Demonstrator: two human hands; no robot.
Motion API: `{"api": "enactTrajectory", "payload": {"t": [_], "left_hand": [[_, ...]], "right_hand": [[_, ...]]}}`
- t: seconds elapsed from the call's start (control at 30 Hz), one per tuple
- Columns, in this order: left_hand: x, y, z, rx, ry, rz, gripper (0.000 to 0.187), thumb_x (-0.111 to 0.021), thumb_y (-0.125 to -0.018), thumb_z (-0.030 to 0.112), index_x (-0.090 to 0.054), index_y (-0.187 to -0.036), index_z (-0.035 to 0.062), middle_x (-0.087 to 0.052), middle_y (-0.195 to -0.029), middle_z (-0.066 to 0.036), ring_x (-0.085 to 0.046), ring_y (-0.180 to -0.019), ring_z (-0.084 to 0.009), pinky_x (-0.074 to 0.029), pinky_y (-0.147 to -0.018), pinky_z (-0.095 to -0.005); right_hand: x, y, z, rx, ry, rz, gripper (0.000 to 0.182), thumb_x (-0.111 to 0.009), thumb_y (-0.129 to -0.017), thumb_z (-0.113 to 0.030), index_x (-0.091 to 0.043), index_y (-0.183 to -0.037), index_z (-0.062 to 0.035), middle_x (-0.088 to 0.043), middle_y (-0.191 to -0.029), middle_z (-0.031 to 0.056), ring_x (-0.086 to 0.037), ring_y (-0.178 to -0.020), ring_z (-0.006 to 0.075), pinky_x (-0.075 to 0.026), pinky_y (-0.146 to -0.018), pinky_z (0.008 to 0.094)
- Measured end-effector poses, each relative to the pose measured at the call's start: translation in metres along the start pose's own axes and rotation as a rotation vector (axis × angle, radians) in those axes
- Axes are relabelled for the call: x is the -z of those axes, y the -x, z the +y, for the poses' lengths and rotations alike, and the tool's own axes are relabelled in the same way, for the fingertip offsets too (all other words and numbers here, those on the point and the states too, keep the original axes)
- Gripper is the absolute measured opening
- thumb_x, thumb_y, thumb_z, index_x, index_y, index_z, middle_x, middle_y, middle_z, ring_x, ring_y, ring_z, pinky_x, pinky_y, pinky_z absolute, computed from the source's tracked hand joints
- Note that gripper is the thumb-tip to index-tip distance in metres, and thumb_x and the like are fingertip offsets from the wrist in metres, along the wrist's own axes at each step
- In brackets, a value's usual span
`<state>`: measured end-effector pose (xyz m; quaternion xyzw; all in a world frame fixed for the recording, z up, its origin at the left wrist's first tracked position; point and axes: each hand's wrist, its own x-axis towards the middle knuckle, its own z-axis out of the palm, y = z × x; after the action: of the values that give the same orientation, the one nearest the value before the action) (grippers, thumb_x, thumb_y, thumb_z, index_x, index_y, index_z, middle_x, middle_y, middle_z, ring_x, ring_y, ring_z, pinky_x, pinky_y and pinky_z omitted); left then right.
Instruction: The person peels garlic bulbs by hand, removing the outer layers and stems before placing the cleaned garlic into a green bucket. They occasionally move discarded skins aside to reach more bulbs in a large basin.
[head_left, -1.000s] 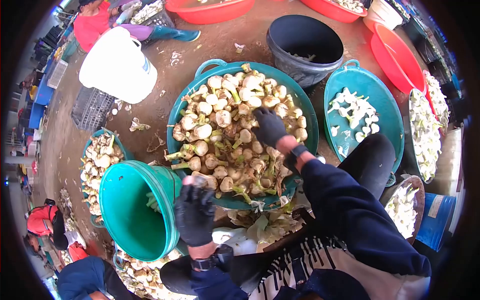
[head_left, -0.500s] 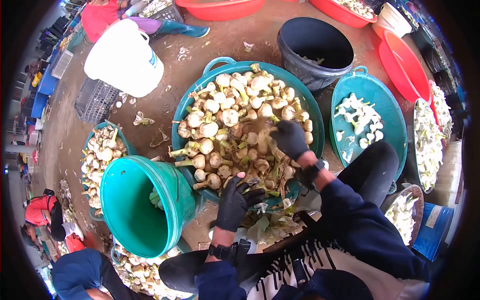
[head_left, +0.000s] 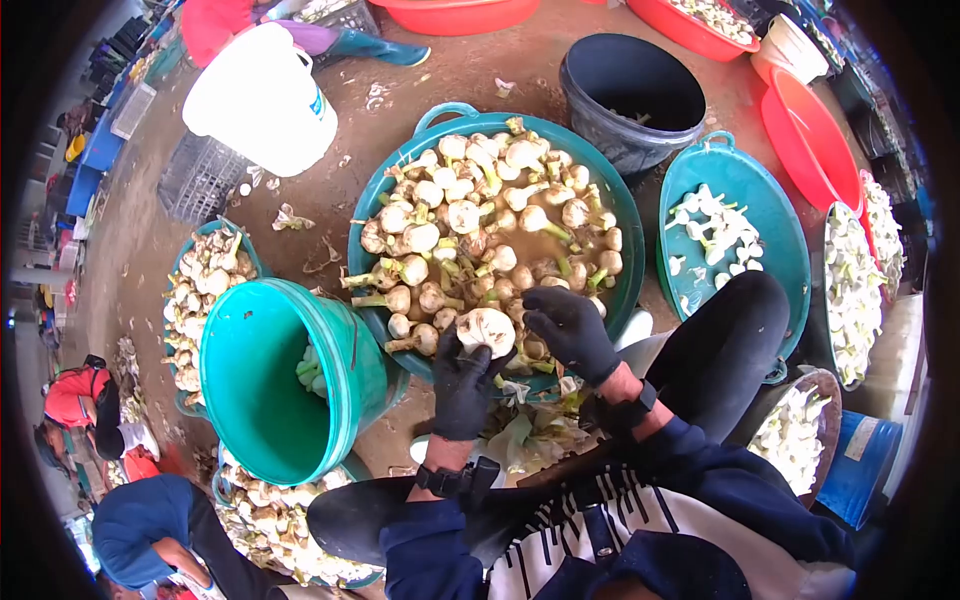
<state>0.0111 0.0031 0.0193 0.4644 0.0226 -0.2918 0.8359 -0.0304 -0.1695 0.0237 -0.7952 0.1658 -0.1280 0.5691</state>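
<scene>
My left hand (head_left: 463, 385), in a black glove, is closed around a large pale garlic bulb (head_left: 486, 328) near the front rim of the wide teal basin (head_left: 627, 215). Just right of the bulb is my gloved right hand (head_left: 572, 335), its fingers curled toward the bulb; what they hold, if anything, is hidden. Many garlic bulbs with short green stems (head_left: 421, 237) fill the basin, sitting in brown water.
A tilted green bucket (head_left: 262, 390) stands at left, a black tub (head_left: 630, 140) behind. White trimmed bulbs lie in a teal oval basin (head_left: 740, 170) at right. A white bucket (head_left: 262, 110) sits on a crate (head_left: 198, 180). A person in blue (head_left: 145, 530) bends at lower left.
My right hand has come out of the bulbs and drawn back toward me. My left hand has turned up and now holds a bulb. Brown water shows where the right hand was.
</scene>
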Motion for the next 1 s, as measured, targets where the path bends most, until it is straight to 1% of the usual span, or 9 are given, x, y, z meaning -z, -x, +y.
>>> {"api": "enactTrajectory", "payload": {"t": [0.1, 0.23, 0.3, 0.43, 0.6, 0.73, 0.8, 0.87, 1.0], "left_hand": [[0.003, -0.003, -0.011, -0.096, -0.203, 0.109, 0.045, -0.056, -0.088, -0.001, -0.041, -0.13, 0.0035, -0.049, -0.124, -0.013, -0.054, -0.111, -0.0266, -0.052, -0.092, -0.0426], [0.009, -0.005, -0.019, -0.223, -0.527, 0.22, 0.047, -0.06, -0.083, -0.003, -0.042, -0.126, 0.0013, -0.051, -0.12, -0.011, -0.054, -0.107, -0.0212, -0.052, -0.089, -0.0357], [0.004, -0.001, -0.016, -0.244, -0.573, 0.237, 0.048, -0.064, -0.081, -0.003, -0.044, -0.124, 0.0002, -0.052, -0.117, -0.01, -0.053, -0.106, -0.0194, -0.05, -0.089, -0.0332], [0.0, 0.003, -0.014, -0.329, -0.724, 0.26, 0.048, -0.069, -0.076, -0.004, -0.047, -0.119, -0.0005, -0.054, -0.113, -0.009, -0.053, -0.105, -0.017, -0.046, -0.091, -0.0305], [-0.008, 0.008, -0.011, -0.35, -0.763, 0.236, 0.048, -0.071, -0.073, -0.005, -0.05, -0.116, -0.0005, -0.055, -0.111, -0.009, -0.053, -0.103, -0.0172, -0.044, -0.092, -0.0315], [-0.011, 0.01, -0.012, -0.334, -0.804, 0.26, 0.048, -0.073, -0.071, -0.005, -0.051, -0.115, -0.0012, -0.055, -0.109, -0.009, -0.054, -0.101, -0.0179, -0.044, -0.091, -0.0319], [-0.005, 0.009, -0.016, -0.399, -0.895, 0.265, 0.047, -0.074, -0.071, -0.001, -0.053, -0.113, -0.0012, -0.057, -0.105, -0.01, -0.054, -0.099, -0.0197, -0.044, -0.09, -0.0328], [0.008, 0.004, -0.022, -0.46, -0.991, 0.263, 0.046, -0.074, -0.072, 0.002, -0.053, -0.113, -0.0009, -0.057, -0.104, -0.009, -0.054, -0.098, -0.02, -0.044, -0.088, -0.0331], [0.021, -0.004, -0.032, -0.389, -0.86, 0.257, 0.046, -0.073, -0.072, 0.003, -0.053, -0.112, -0.0006, -0.058, -0.104, -0.009, -0.055, -0.097, -0.0202, -0.046, -0.087, -0.0349]], "right_hand": [[-0.007, 0.005, -0.028, 0.057, -0.022, 0.009, 0.024, -0.071, -0.075, -0.016, -0.067, -0.094, -0.0016, -0.066, -0.087, 0.0138, -0.065, -0.074, 0.0272, -0.05, -0.066, 0.0332], [-0.019, 0.011, -0.034, 0.075, 0.149, 0.097, 0.018, -0.073, -0.073, -0.012, -0.068, -0.087, -0.0035, -0.066, -0.082, 0.0119, -0.065, -0.072, 0.0281, -0.051, -0.064, 0.0334], [-0.02, 0.012, -0.035, 0.126, 0.194, 0.112, 0.013, -0.073, -0.072, -0.007, -0.068, -0.083, -0.0021, -0.066, -0.079, 0.0111, -0.066, -0.069, 0.0247, -0.051, -0.062, 0.0319], [-0.019, 0.017, -0.039, 0.163, 0.351, 0.113, 0.008, -0.071, -0.071, -0.007, -0.068, -0.078, -0.0049, -0.064, -0.075, 0.0107, -0.064, -0.066, 0.0287, -0.05, -0.059, 0.0349], [-0.016, 0.02, -0.037, 0.218, 0.441, 0.127, 0.005, -0.066, -0.071, -0.005, -0.065, -0.075, -0.0069, -0.061, -0.072, 0.0099, -0.061, -0.064, 0.0308, -0.048, -0.056, 0.0384], [-0.018, 0.021, -0.028, 0.234, 0.425, 0.132, 0.003, -0.063, -0.071, -0.01, -0.061, -0.072, -0.0081, -0.058, -0.069, 0.0119, -0.058, -0.065, 0.033, -0.046, -0.055, 0.0427], [-0.019, 0.021, -0.024, 0.251, 0.427, 0.142, 0.003, -0.063, -0.071, -0.01, -0.06, -0.071, -0.008, -0.058, -0.07, 0.0123, -0.058, -0.065, 0.0331, -0.046, -0.055, 0.0429], [-0.018, 0.023, -0.025, 0.228, 0.375, 0.132, 0.003, -0.062, -0.073, -0.012, -0.062, -0.075, -0.0092, -0.058, -0.072, 0.0125, -0.058, -0.068, 0.0335, -0.046, -0.057, 0.044], [-0.011, 0.025, -0.013, 0.187, 0.261, -0.035, 0.012, -0.065, -0.075, -0.019, -0.065, -0.084, -0.0108, -0.061, -0.079, 0.0114, -0.061, -0.073, 0.0333, -0.049, -0.061, 0.0443]]}}
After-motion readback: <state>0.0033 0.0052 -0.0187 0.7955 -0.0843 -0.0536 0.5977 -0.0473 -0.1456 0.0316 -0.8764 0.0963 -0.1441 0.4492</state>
